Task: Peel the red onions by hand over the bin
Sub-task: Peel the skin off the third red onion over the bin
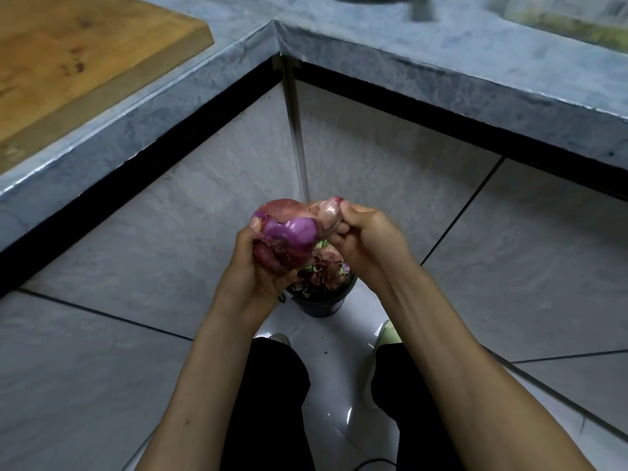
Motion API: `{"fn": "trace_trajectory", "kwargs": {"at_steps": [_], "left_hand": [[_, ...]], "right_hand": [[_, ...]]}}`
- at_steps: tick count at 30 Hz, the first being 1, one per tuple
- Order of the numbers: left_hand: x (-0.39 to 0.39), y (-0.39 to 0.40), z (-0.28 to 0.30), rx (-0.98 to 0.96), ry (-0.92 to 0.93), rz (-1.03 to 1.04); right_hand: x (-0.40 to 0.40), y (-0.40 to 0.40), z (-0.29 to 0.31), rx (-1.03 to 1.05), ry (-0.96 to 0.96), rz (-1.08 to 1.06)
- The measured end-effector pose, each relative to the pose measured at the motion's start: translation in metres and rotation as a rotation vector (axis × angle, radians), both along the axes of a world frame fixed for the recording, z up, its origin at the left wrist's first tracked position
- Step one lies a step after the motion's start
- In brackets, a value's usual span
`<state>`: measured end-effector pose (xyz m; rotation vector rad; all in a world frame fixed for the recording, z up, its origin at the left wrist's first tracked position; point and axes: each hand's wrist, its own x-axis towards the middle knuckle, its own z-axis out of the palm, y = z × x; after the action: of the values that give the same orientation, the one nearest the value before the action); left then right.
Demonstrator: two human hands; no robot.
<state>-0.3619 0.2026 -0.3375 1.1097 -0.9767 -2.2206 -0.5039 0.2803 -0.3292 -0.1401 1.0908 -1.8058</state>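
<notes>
A red onion [289, 232] is held above a small black bin [323, 300] on the floor. My left hand [258, 266] grips the onion from below and the left; part of its dry skin is off and shiny purple flesh shows. My right hand [360, 239] pinches a loose flap of papery skin [328, 210] that still hangs from the onion's top right. The bin holds onion skins and green scraps, and my hands hide most of it.
A grey stone counter [441, 62] runs in an L around the corner, with a wooden cutting board [68, 52] on its left arm. Below are grey tiled walls and a white floor. My legs in dark trousers [272, 402] and light shoes stand behind the bin.
</notes>
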Motion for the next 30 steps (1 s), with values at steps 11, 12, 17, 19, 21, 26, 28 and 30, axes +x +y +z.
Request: {"fn": "trace_trajectory", "kwargs": {"at_steps": [11, 12, 17, 19, 21, 26, 28, 30], "left_hand": [[0.003, -0.005, -0.009, 0.1, 0.016, -0.04], [0.002, -0.006, -0.009, 0.11, 0.008, -0.042], [0.003, -0.012, -0.016, 0.132, -0.027, -0.03], [0.007, -0.017, -0.021, 0.145, -0.028, 0.002], [0.009, -0.021, -0.025, 0.153, -0.045, 0.016], [0.004, -0.024, -0.033, 0.165, -0.116, 0.031], [0.002, -0.026, -0.036, 0.166, -0.127, 0.042], [0.001, -0.028, -0.038, 0.167, -0.134, 0.053]], "right_hand": [[-0.018, -0.004, -0.021, 0.228, 0.169, -0.013], [-0.02, -0.005, -0.023, 0.247, 0.174, -0.022], [-0.036, -0.014, -0.04, 0.341, 0.192, -0.152], [-0.047, -0.017, -0.051, 0.412, 0.299, -0.146], [-0.054, -0.021, -0.069, 0.489, 0.45, -0.121], [-0.059, -0.041, -0.116, 0.598, 0.713, -0.011], [-0.06, -0.048, -0.124, 0.639, 0.806, 0.085], [-0.062, -0.053, -0.128, 0.655, 0.919, 0.181]]}}
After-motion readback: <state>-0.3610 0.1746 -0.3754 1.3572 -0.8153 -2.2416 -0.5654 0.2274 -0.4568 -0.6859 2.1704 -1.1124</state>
